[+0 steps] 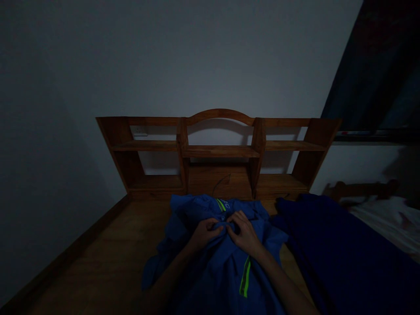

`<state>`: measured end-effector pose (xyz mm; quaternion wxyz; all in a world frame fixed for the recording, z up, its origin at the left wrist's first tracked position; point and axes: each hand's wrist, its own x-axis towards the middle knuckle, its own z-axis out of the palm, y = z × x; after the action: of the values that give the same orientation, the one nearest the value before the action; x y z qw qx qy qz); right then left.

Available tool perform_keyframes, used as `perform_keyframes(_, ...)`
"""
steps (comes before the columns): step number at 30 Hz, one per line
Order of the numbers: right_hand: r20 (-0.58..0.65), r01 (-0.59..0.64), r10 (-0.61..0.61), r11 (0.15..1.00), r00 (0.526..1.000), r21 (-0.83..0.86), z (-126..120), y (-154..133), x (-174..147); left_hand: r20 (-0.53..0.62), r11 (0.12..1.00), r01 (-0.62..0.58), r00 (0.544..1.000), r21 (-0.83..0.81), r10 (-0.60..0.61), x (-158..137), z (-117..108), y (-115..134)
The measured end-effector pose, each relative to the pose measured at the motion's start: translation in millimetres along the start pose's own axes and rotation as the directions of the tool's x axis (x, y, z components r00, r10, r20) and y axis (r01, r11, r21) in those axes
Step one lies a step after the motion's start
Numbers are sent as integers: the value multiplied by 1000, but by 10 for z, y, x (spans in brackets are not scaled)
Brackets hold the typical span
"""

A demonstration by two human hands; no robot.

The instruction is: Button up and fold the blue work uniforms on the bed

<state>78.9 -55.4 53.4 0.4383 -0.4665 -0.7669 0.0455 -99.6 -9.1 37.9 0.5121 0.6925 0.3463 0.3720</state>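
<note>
A blue work jacket (213, 262) with yellow-green reflective strips lies crumpled on the wooden surface in front of me. White lettering shows near its far edge. My left hand (206, 232) pinches the cloth near the middle of the jacket, thumb against fingers. Close beside it, my right hand (242, 231) also grips the fabric, so a fold runs between the two. A small round snap or button (223, 218) sits just beyond the fingertips. What exactly lies under the fingers is too dark to make out.
A wooden shelf unit (220, 151) stands against the wall at the far side. Wooden boards (108, 253) stretch to the left. At right lies a dark blue cloth (341, 253), with pale bedding (390, 218) beyond it. A dark curtain (377, 65) hangs upper right.
</note>
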Motion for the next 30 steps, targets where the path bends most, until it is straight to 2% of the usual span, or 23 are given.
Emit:
perform_keyframes(5,28,0,0,1000,1000,-4,23,21,-10,-129,974,-87,985,210,116,22,46,-77)
perform_keyframes(15,97,29,-31,999,995,16,36,25,-15,-232,892,-142,937,429,261,-32,70,-25)
perform_keyframes(21,100,12,-16,999,995,38,25,-8,-23,-185,864,-160,943,478,277,-56,57,38)
perform_keyframes(30,35,-61,59,997,998,52,20,-38,-40,-195,880,-168,940,445,279,-77,58,119)
